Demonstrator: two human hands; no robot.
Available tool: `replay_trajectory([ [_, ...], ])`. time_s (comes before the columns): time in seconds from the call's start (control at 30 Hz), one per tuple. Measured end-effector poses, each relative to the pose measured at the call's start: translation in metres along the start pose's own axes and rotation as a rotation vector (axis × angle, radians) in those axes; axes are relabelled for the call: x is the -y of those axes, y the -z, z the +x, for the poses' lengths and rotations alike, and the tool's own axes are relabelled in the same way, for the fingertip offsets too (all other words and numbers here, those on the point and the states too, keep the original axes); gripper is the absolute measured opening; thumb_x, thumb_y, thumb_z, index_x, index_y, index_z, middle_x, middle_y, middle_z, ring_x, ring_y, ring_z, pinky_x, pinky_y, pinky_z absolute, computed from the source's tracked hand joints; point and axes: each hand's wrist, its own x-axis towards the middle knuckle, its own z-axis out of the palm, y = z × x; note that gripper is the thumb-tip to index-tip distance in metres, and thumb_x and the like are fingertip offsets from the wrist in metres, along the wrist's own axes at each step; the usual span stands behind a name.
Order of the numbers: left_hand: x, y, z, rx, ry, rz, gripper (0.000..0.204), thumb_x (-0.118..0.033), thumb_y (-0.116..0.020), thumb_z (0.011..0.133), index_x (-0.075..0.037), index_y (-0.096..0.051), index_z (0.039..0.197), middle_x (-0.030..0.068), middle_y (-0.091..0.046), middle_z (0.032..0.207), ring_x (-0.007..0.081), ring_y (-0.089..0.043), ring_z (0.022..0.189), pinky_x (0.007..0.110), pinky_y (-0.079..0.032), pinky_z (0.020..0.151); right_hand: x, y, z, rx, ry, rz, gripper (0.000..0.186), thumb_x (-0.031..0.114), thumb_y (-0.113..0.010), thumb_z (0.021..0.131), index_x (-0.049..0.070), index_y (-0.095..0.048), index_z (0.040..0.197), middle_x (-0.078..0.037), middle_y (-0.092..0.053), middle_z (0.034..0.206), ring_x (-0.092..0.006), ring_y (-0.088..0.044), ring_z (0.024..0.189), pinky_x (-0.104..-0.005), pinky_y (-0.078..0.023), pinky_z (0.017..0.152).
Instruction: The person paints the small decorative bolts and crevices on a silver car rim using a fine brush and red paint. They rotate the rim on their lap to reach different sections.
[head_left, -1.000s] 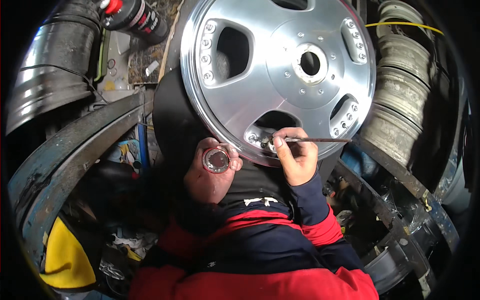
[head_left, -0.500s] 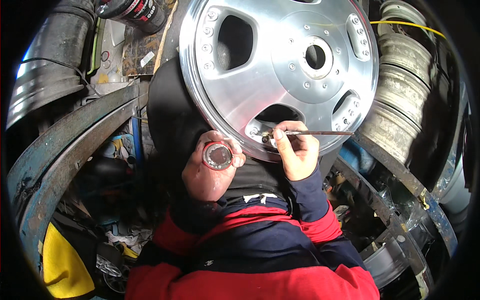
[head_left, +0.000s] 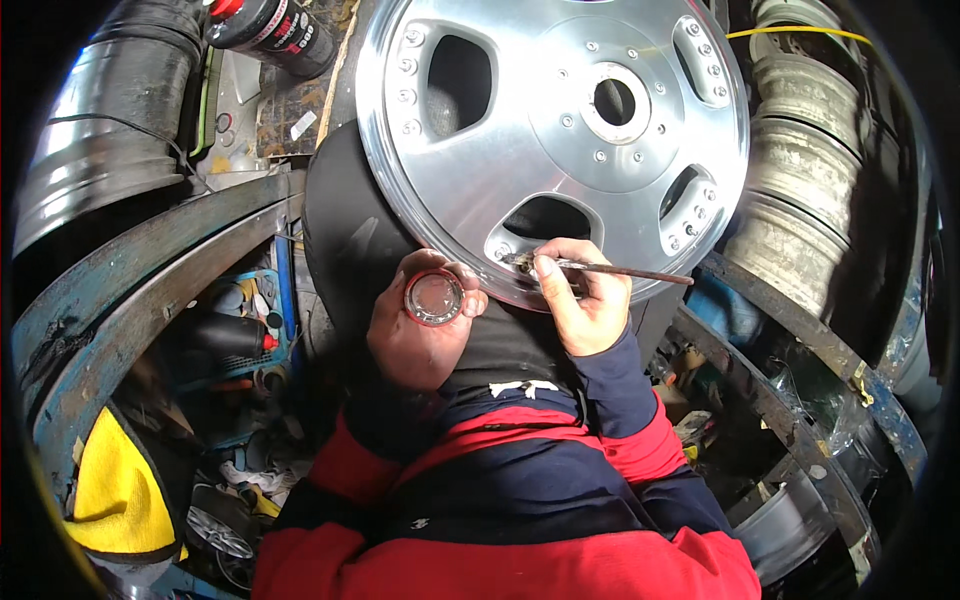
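Observation:
A polished silver wheel [head_left: 660, 130] with bolts along its openings rests over my dark-clad lap. My left hand [head_left: 415, 340] is closed round a small round red-rimmed container [head_left: 433, 297] with greyish contents, held beside the wheel's lower edge. My right hand [head_left: 585, 300] pinches a thin brush [head_left: 650, 273] with a long dark handle. The brush's bristles are at a bolt [head_left: 502, 250] by the lower opening of the wheel; my fingers partly hide that spot.
Stacked worn wheels [head_left: 790, 250] stand at the right, a silver rim [head_left: 100, 140] at the left. A dark bottle [head_left: 280, 40] with red cap lies at upper left. Curved metal frames [head_left: 150, 260] flank my lap. A blue crate [head_left: 215, 365] and yellow cloth [head_left: 115, 480] are lower left.
The brush tip has moved a little left, onto the bolt at the lower opening. The view has shifted slightly. My left hand still holds the container in much the same place.

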Motion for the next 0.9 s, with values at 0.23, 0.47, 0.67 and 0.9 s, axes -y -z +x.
replay_trajectory([
  [0.23,0.000,0.001,-0.001,-0.007,-0.005,0.009,0.037,-0.037,-0.044,0.094,-0.008,-0.060,0.112,0.0147,-0.065,0.096,0.0211,-0.055,0.074,0.036,-0.039,0.074,0.004,-0.001,0.000,0.024,0.025,-0.027,0.008,0.005,-0.063,0.088,-0.002,-0.064,0.092,-0.009,-0.064,0.070,-0.0148,-0.061,0.060,-0.0281,-0.048,0.056],
  [0.47,-0.001,0.005,0.000,0.036,0.017,-0.098,0.038,-0.034,-0.045,0.094,-0.003,-0.058,0.112,0.0187,-0.062,0.100,0.0269,-0.054,0.094,0.038,-0.041,0.077,0.005,-0.002,-0.001,0.034,0.002,-0.041,0.010,0.006,-0.065,0.087,-0.001,-0.064,0.093,-0.010,-0.065,0.073,-0.0147,-0.063,0.063,-0.0278,-0.049,0.058],
  [0.67,0.000,-0.004,0.000,-0.087,0.009,-0.018,0.034,-0.034,-0.045,0.092,-0.008,-0.061,0.108,0.0146,-0.065,0.092,0.0241,-0.057,0.072,0.038,-0.040,0.074,-0.003,-0.005,-0.006,-0.061,0.029,-0.039,0.010,0.006,-0.066,0.086,-0.001,-0.065,0.094,-0.011,-0.065,0.076,-0.0167,-0.064,0.064,-0.0278,-0.050,0.060],
  [0.9,0.000,0.003,0.001,0.036,0.008,-0.093,0.038,-0.034,-0.045,0.093,-0.003,-0.057,0.111,0.0188,-0.060,0.100,0.0264,-0.053,0.093,0.038,-0.040,0.077,0.003,-0.004,-0.004,0.005,0.042,-0.094,0.011,0.006,-0.066,0.087,-0.001,-0.065,0.095,-0.011,-0.066,0.079,-0.0149,-0.064,0.066,-0.0274,-0.050,0.060],
])
